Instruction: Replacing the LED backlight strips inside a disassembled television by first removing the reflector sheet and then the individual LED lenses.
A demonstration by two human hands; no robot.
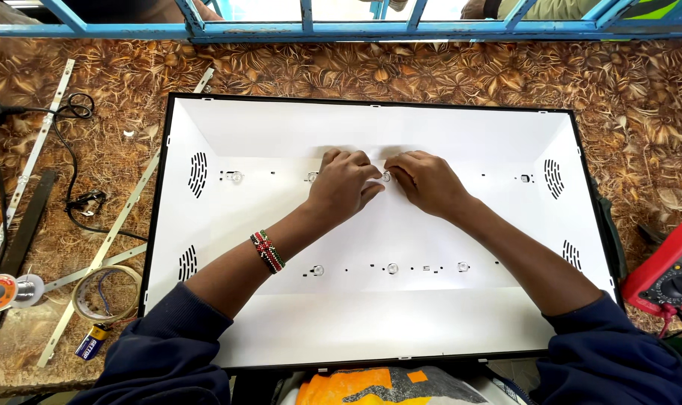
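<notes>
Both hands are meeting at the far row of the white, shallow, black-rimmed backlight tray on the worktop, left hand and right hand pinching a small clear round lens, others sitting along both rows.

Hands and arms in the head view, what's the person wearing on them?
Both hands are bare, no gloves or rings visible. The left hand has a beaded bracelet in red, black, white and green at the wrist. Dark navy sleeves are pushed up both forearms. The right hand wears nothing.
</notes>
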